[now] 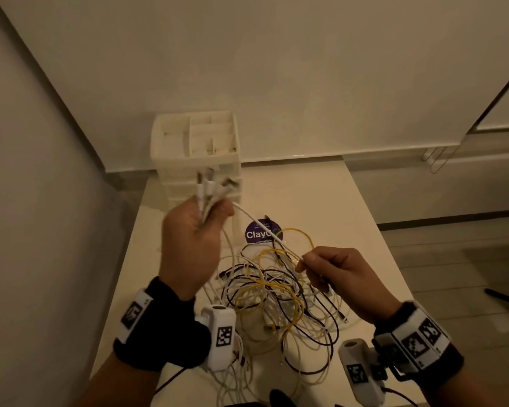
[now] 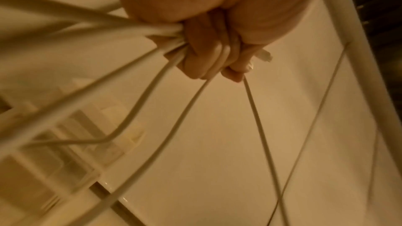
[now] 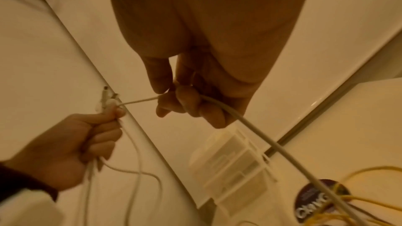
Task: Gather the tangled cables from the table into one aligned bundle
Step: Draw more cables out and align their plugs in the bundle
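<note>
Above the table (image 1: 350, 201), left hand (image 1: 193, 245) grips cable ends (image 1: 210, 186); right hand (image 1: 335, 274) pinches white cable (image 1: 262, 224).

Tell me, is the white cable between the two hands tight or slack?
Tight: the white cable runs straight from the left hand to the right hand.

Blurred drawer unit (image 2: 54, 152) beneath gripped white cables (image 2: 152, 28)

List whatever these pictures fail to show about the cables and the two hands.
- Head view: how many cables the left hand grips; its fingers cover them.
- Head view: connector types; blurred and small.
- Head view: which strands of the tangled pile join; they overlap.
- Right wrist view: where the white cable pinched by the right hand ends; the frame edge cuts it.
</note>
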Demonstrator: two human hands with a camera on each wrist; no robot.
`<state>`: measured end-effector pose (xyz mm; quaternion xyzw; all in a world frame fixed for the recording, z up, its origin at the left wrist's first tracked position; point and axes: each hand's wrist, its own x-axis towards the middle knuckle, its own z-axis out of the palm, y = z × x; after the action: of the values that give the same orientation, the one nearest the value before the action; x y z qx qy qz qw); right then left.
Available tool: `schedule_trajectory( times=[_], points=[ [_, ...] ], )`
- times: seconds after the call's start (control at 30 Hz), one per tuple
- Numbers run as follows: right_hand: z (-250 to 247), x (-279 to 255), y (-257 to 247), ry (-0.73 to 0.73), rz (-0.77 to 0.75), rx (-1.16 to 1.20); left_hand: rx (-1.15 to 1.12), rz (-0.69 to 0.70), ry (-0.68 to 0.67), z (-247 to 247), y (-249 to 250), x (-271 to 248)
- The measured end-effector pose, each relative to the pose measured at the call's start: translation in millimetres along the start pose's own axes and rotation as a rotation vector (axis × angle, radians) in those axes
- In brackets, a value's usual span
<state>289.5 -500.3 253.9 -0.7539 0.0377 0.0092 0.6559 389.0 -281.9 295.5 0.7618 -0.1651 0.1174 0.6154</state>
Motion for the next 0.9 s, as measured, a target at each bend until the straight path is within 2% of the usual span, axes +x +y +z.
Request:
schedule_trajectory(
  times=[0.1,0.2,0.3,0.37,0.43,0.5,0.57,0.67,0.77,0.9],
  points=[
    [-3,-1,19,0.054,0.052,-0.138,-0.178,-0.142,0.139,-20,-14,16],
    [-4,-2,33,0.142,0.103,-0.123,-0.051,-0.136,0.162,-25,-9,17],
    [-3,0,32,0.162,0.127,0.07,0.077,-0.061,0.146,-12,3,6],
    [1,3,24,0.139,0.116,0.169,0.045,-0.032,0.038,3,8,-5],
    [7,5,12,0.096,0.078,0.238,-0.05,-0.096,-0.186,19,14,-16],
    [13,7,-4,0.061,0.029,0.323,-0.05,-0.115,-0.391,35,14,-27],
    [16,9,-18,0.037,0.004,0.44,0.003,-0.059,-0.447,46,11,-32],
    [18,11,-29,-0.007,-0.009,0.543,0.023,-0.01,-0.38,46,6,-28],
    [19,5,-22,-0.043,0.02,0.462,0.014,0.024,-0.299,35,11,-17],
    [17,-19,6,-0.022,0.12,0.306,-0.156,-0.117,-0.118,8,-8,0]
  ],
)
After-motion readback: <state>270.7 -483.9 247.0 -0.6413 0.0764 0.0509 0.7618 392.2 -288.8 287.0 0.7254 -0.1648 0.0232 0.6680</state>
